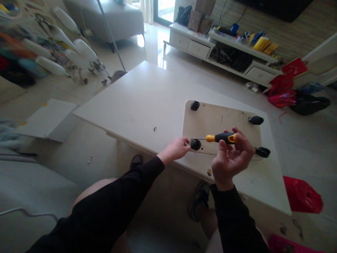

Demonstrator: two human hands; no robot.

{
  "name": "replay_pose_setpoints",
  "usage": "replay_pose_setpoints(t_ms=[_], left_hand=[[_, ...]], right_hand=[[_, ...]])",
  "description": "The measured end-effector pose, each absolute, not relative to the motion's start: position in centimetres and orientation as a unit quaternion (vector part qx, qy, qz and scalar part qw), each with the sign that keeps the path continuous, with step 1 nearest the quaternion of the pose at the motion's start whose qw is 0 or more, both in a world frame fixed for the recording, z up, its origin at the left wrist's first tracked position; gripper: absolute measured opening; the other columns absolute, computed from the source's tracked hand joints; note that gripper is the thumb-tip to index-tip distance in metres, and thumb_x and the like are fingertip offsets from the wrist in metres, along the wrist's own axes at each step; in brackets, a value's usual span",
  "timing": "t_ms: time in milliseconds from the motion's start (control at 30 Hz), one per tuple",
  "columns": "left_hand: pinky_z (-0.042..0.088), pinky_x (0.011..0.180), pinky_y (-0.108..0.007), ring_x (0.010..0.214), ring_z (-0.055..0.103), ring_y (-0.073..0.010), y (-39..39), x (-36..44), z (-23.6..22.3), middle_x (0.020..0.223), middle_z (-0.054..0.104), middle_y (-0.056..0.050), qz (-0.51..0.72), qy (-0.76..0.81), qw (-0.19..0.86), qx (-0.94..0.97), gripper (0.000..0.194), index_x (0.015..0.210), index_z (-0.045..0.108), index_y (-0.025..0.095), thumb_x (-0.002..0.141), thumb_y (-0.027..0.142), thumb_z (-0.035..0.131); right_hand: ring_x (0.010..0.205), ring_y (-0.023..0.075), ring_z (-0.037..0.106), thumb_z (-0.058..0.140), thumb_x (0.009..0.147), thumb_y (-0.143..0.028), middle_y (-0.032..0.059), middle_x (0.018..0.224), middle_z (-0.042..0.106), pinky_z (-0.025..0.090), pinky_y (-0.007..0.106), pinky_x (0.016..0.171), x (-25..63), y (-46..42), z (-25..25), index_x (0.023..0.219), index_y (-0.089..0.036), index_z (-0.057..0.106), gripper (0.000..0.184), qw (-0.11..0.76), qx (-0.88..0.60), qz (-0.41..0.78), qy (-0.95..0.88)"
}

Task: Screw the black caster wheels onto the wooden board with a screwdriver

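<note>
A pale board (223,121) lies on the white table (147,95), with black casters at its corners. My right hand (233,158) is closed round the black and yellow handle of a screwdriver (223,138). Its shaft points left, and the tip is at the near-left caster (195,144). Beside that caster, my left hand (177,148) has its fingers bent at the board's edge; whether they pinch the board or a small part is hidden. The other casters stand at the far left (195,105), far right (256,120) and near right (263,152).
A small dark piece (154,129) lies on the table left of the board, and a small brownish piece (209,172) near its front edge. A white box (48,119) sits on the floor at left. Behind stands a cluttered TV cabinet (200,49); a red stool (302,195) is at right.
</note>
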State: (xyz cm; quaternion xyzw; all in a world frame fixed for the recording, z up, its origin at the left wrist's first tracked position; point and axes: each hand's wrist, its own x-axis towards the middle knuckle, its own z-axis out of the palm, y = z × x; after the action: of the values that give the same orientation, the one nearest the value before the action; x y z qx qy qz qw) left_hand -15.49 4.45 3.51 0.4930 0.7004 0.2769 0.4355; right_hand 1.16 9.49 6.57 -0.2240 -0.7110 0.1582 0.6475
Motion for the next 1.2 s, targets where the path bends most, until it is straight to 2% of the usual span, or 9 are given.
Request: replay_pose_setpoints(t_ms=[133,400,567,767,1200], left_hand=[[0.055,0.082,-0.034,0.095,0.076,-0.0259,3.5,-13.3,3.3,0.107,0.082,-0.01,0.26,0.669,0.425,0.553,0.034,0.121,0.076,0.019,0.09,0.022,0.063],[0.06,0.092,-0.041,0.111,0.077,-0.0322,2.6,-11.7,3.6,0.122,0.079,-0.013,0.194,0.682,0.409,0.574,0.032,0.122,0.072,0.019,0.094,0.026,0.057],[0.061,0.092,-0.04,0.108,0.077,-0.031,1.8,-10.5,3.5,0.118,0.079,-0.013,0.174,0.666,0.402,0.604,0.026,0.116,0.071,0.019,0.098,0.028,0.055],[0.061,0.09,-0.041,0.102,0.078,-0.0312,1.3,-9.8,3.0,0.109,0.08,-0.013,0.161,0.652,0.397,0.626,0.021,0.106,0.072,0.019,0.098,0.026,0.054],[0.059,0.09,-0.041,0.104,0.078,-0.0326,0.8,-9.3,3.0,0.111,0.08,-0.014,0.128,0.641,0.394,0.646,0.025,0.112,0.074,0.017,0.097,0.022,0.054]], right_hand=[[0.121,0.024,0.077,0.072,0.09,-0.004,0.0122,0.147,0.069,0.071,0.038,0.085,0.8,9.8,6.1,0.144,-0.028,0.06,0.06,0.626,-0.229,0.143,-0.731],[0.123,0.0238,0.076,0.074,0.086,0.001,0.0112,0.149,0.069,0.071,0.038,0.09,0.0,10.2,5.4,0.145,-0.029,0.061,0.067,0.606,-0.223,0.129,-0.753],[0.126,0.0269,0.076,0.075,0.084,0.001,0.0103,0.146,0.07,0.071,0.046,0.094,-0.5,10.5,5.3,0.143,-0.028,0.063,0.066,0.606,-0.22,0.118,-0.755],[0.135,0.0253,0.07,0.073,0.087,0.001,0.0091,0.143,0.07,0.07,0.042,0.098,-1.2,10.6,5.8,0.142,-0.027,0.064,0.062,0.623,-0.217,0.106,-0.744],[0.129,0.024,0.073,0.067,0.094,-0.003,0.0101,0.146,0.068,0.07,0.046,0.099,-0.9,9.8,5.3,0.142,-0.028,0.06,0.054,0.596,-0.249,0.124,-0.754]])
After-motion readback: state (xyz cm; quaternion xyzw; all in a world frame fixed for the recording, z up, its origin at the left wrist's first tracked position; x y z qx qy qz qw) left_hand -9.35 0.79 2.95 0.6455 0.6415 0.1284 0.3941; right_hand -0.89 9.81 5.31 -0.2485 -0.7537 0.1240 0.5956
